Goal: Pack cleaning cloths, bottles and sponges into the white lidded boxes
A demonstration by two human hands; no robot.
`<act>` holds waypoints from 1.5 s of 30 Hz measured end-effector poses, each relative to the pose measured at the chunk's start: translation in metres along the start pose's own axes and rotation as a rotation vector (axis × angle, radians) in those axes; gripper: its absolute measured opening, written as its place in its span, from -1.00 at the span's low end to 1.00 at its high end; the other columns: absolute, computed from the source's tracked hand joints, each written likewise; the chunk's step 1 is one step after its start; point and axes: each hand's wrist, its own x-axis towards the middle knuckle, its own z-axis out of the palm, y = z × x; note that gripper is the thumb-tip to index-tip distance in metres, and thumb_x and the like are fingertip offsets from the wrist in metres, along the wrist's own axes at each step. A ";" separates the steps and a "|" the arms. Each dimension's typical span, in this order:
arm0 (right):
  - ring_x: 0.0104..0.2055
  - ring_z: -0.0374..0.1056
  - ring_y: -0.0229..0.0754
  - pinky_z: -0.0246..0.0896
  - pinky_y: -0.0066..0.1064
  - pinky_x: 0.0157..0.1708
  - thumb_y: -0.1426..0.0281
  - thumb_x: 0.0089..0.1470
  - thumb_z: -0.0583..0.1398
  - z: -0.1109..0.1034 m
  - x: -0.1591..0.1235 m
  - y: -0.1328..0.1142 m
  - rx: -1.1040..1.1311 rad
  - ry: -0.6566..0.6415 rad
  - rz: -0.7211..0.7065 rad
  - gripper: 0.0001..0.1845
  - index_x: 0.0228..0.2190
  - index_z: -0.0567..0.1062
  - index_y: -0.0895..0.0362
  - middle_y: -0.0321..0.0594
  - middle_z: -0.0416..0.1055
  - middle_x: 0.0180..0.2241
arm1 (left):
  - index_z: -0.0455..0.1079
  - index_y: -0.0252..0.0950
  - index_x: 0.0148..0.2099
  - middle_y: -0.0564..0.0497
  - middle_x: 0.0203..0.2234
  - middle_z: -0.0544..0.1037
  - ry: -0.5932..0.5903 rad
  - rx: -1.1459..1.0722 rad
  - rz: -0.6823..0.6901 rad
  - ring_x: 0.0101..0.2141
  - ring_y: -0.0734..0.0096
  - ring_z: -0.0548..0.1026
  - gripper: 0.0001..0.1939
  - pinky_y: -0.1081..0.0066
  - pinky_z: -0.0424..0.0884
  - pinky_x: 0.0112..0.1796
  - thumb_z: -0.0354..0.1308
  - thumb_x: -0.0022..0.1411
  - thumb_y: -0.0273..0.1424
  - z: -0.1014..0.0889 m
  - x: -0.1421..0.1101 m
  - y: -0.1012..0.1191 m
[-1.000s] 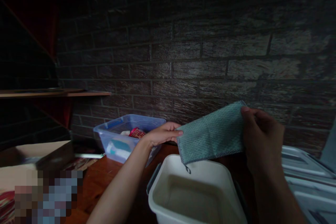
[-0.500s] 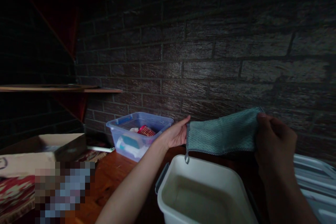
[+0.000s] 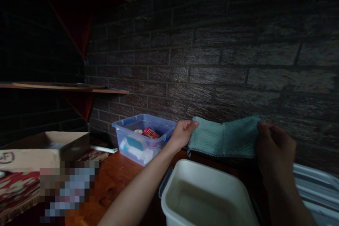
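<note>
Teal cloth (image 3: 224, 137) hangs stretched between two bare hands in the head view, above and behind the far rim of a white tub (image 3: 212, 176). The left hand (image 3: 183, 135) has thumb and fingers pressed together on the cloth's left edge, near its top corner. The right hand (image 3: 277, 146) pinches the opposite edge, thumb towards the top corner; its other fingers are dark and hard to make out. Between them the cloth shows a crease down its middle and dips there along the top; a small loop (image 3: 189, 154) dangles from its lower left corner. A grey latch (image 3: 165, 183) sits at the tub's left side.

Left of the tub, on the reddish wooden table (image 3: 113, 173), stands a clear blue bin (image 3: 119, 139) with a red packet (image 3: 150, 133) and some white and teal items inside. Farther left lie a cardboard box (image 3: 26, 159) and a red patterned rug (image 3: 18, 189), beside a pixelated patch. Grey lids (image 3: 316, 180) show at the right edge, past the right hand. Behind everything rises a dark brick wall (image 3: 185, 42), with two shelves (image 3: 113, 91) at the left.
</note>
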 end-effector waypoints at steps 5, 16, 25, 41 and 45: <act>-0.60 0.33 -0.12 0.21 -0.31 -0.53 0.05 0.20 0.24 0.014 -0.015 -0.032 -0.106 -0.170 -0.149 -0.44 0.10 0.56 0.12 -0.20 0.53 -0.50 | 0.39 -0.32 -0.47 0.13 -0.63 0.33 -0.013 0.164 0.056 -0.60 0.54 0.21 -0.52 0.48 0.04 -0.56 0.32 0.19 -0.01 0.009 -0.012 0.008; -0.15 0.52 -0.10 0.40 -0.31 -0.12 0.19 0.34 0.16 0.019 -0.029 -0.045 0.106 -0.815 -0.278 -0.69 -0.02 0.60 0.02 -0.22 0.62 -0.15 | 0.54 -0.30 -0.30 0.07 -0.49 0.45 -0.221 0.730 0.328 -0.40 0.40 0.34 -0.61 0.46 0.18 -0.38 0.11 0.41 -0.12 0.039 -0.051 0.048; -0.43 0.36 -0.19 0.22 -0.42 -0.47 0.15 0.27 0.22 0.018 -0.020 -0.038 0.184 -0.570 -0.158 -0.72 -0.22 0.58 0.09 -0.28 0.48 -0.45 | 0.51 -0.28 0.06 0.00 -0.30 0.51 -0.244 0.188 0.113 -0.33 0.42 0.41 -0.69 0.49 0.25 -0.33 0.21 0.36 -0.24 0.027 -0.046 0.059; -0.48 0.25 -0.24 0.16 -0.44 -0.51 0.14 0.21 0.28 0.020 -0.019 -0.033 0.407 -0.489 0.002 -0.74 -0.25 0.59 0.07 -0.31 0.40 -0.49 | 0.45 -0.36 -0.23 0.02 -0.42 0.47 -0.523 0.170 0.095 -0.41 0.50 0.37 -0.91 0.49 0.18 -0.39 0.26 0.26 -0.43 0.015 -0.043 0.058; -0.48 0.23 -0.24 0.15 -0.44 -0.50 0.13 0.21 0.28 0.020 -0.016 -0.031 0.353 -0.444 -0.016 -0.73 -0.26 0.57 0.09 -0.32 0.37 -0.50 | 0.54 -0.37 -0.17 -0.01 -0.40 0.50 -0.503 0.240 0.115 -0.36 0.45 0.42 -0.79 0.47 0.29 -0.32 0.20 0.36 -0.31 0.014 -0.044 0.061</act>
